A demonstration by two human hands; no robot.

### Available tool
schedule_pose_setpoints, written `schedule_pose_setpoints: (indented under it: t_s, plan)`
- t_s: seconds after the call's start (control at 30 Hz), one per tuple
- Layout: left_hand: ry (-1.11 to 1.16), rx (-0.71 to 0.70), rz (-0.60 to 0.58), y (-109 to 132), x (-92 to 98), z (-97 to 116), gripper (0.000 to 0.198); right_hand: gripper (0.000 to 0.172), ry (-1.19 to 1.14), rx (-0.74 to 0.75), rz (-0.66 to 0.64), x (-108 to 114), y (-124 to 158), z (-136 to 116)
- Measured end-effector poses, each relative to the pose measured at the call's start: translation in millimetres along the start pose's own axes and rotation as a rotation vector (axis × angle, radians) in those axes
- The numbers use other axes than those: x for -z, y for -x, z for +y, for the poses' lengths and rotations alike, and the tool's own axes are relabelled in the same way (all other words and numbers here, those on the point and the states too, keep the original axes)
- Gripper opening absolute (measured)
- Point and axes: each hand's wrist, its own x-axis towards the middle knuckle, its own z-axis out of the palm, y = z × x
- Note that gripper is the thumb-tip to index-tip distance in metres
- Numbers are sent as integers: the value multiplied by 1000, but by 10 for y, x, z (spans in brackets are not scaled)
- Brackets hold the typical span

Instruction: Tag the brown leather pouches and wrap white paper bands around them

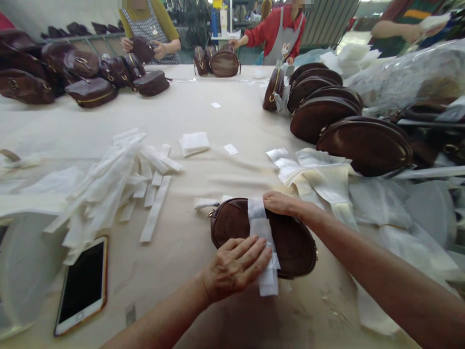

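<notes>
A small brown leather bag [290,242] lies flat on the cream table [218,121] in front of me. A white paper strip [262,228] is wrapped across its middle. My left hand [236,264] rests on the bag's near side, fingers stretched flat and pressing the strip's lower end down. My right hand [281,203] lies on the bag's far edge, fingers curled over the strip's upper end.
A smartphone [83,286] lies at the near left. A heap of white paper strips [116,179] sits left of centre, more sheets [319,174] to the right. Rows of brown bags [337,116] stand right and far left [72,72]. People work across the table.
</notes>
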Motion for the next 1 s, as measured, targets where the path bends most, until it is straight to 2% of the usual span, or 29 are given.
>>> schedule_pose_setpoints:
  t_s: [0.1,0.2,0.3,0.37,0.4,0.43,0.47,0.5,0.53,0.6,0.67,0.7,0.8,0.93,1.0]
  plan:
    - [24,28,-15,-47,1,4,27,25,15,-136,96,-9,-4,-45]
    - [53,53,-21,-86,-10,-22,27,26,9,-226,219,71,74,-133]
    - [64,61,-39,-107,-34,-53,27,28,7,-307,357,161,375,-231]
    - [70,70,-42,-114,-50,-65,28,26,41,-336,530,114,730,-327]
    - [73,75,-39,-116,-57,-68,28,24,72,-336,636,36,937,-390]
    - [75,76,-34,-118,-61,-70,28,21,133,-260,845,-83,1147,-464]
    - [75,76,-31,-121,-63,-71,28,14,191,-145,1000,-239,1345,-543]
    - [75,72,-29,-123,-62,-71,28,8,238,-19,1051,-423,1517,-623]
    - [75,68,-31,-125,-60,-72,28,14,243,65,1011,-624,1649,-696]
    - [72,64,-35,-127,-51,-72,29,25,290,112,898,-1023,1776,-796]
    - [65,65,-35,-125,-40,-69,29,30,355,95,831,-1338,1735,-819]
    - [60,66,-31,-121,-37,-65,29,31,384,76,838,-1446,1673,-809]
    - [39,66,-26,-96,-50,-39,30,32,397,59,942,-1594,1441,-785]
    - [-10,65,-21,-64,-128,0,30,34,283,214,954,-1690,1221,-975]
    - [-30,64,0,-64,-176,8,29,31,298,297,983,-1767,1172,-1113]
